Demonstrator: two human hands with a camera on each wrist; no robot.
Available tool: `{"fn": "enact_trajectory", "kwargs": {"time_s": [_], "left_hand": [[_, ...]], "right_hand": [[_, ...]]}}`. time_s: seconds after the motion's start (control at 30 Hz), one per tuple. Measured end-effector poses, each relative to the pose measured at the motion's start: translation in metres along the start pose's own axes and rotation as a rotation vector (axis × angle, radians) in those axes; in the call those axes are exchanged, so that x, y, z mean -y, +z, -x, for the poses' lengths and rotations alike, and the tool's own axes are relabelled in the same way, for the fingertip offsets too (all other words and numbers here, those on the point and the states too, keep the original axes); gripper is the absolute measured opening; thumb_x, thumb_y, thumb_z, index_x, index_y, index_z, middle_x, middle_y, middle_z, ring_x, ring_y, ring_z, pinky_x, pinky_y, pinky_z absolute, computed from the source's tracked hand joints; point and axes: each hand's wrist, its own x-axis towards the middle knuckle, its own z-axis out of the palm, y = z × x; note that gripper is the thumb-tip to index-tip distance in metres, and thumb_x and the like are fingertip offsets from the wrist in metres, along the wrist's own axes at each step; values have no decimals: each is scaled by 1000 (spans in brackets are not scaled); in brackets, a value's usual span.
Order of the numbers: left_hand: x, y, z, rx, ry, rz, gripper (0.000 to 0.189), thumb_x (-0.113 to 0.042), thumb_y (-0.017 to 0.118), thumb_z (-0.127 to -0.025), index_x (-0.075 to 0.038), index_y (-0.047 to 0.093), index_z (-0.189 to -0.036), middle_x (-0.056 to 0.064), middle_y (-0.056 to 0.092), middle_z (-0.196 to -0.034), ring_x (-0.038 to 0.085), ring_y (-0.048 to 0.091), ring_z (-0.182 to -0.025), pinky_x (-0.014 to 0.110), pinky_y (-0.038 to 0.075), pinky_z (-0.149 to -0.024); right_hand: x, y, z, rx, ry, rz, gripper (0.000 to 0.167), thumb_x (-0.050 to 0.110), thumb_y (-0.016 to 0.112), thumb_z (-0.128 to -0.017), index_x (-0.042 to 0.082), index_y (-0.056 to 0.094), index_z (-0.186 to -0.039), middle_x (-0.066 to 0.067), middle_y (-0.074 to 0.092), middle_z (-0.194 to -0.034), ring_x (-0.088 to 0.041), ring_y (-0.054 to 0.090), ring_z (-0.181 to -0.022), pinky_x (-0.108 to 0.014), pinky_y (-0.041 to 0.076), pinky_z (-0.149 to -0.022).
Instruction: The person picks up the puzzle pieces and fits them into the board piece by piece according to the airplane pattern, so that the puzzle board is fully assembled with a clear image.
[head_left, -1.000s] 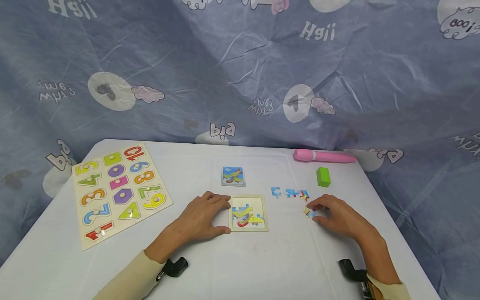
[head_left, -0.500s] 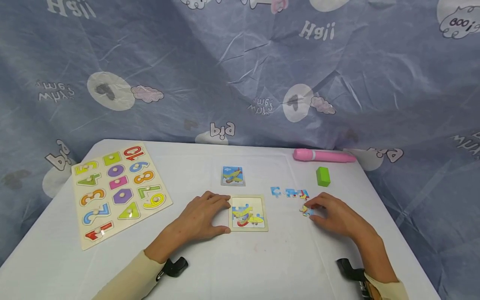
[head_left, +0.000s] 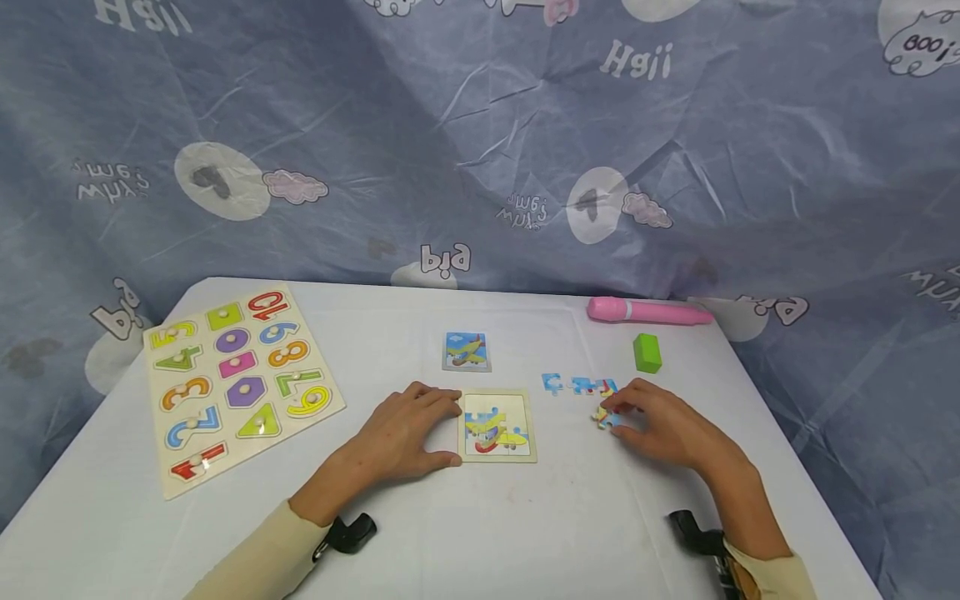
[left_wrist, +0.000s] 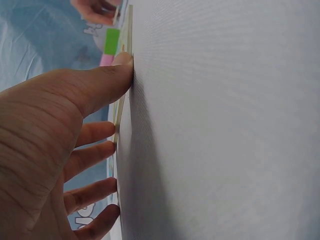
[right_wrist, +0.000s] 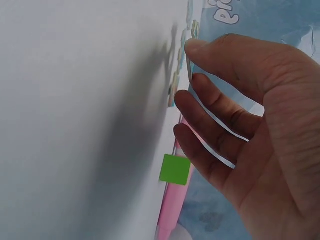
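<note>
A jigsaw piece [head_left: 604, 417] in blue, yellow and red is pinched between the thumb and fingers of my right hand [head_left: 667, 425]. From the right wrist view, this thin piece [right_wrist: 190, 67] is held edge-on above the table. My left hand [head_left: 408, 433] rests at the left side of a small puzzle tray [head_left: 533, 425], thumb and fingertips touching its edge. Inside the tray, fitted pieces [head_left: 491, 432] show part of a yellow airplane. Loose blue puzzle pieces [head_left: 552, 383] lie right of the tray, some partly behind my right fingers. Behind the tray lies a picture card [head_left: 466, 352] of an airplane.
A wooden number-and-shape board [head_left: 243, 392] covers the table's left side. Toward the back right are a green block [head_left: 647, 353] and a pink pen-shaped object [head_left: 648, 311]. A printed grey-blue cloth [head_left: 480, 150] hangs behind the white table [head_left: 480, 533].
My right hand has moved a little left and away from me with the pinched jigsaw piece, which turns slightly. The left hand and the tray stay in place.
</note>
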Motion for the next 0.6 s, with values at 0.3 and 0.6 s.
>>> {"fn": "enact_trajectory", "kwargs": {"time_s": [0.3,0.6], "left_hand": [[0,0,0,1,3,-1,63,-50,90,-86,-17,70,-135,2,61,-156,26,56,-133,49,51,-101],[0,2,0,14,-10,-7,64,-51,90,-86,-18,69,-137,1,59,-156,26,55,-134,48,51,-102]], "right_hand": [[15,-6,-15,46,21,-7,32,7,84,-90,12,78,-122,5,68,-109,-20,69,-103,-47,58,-93],[30,-4,-28,71,21,-13,31,10,83,-92,12,78,-123,3,68,-112,-21,69,-106,-46,59,-94]]}}
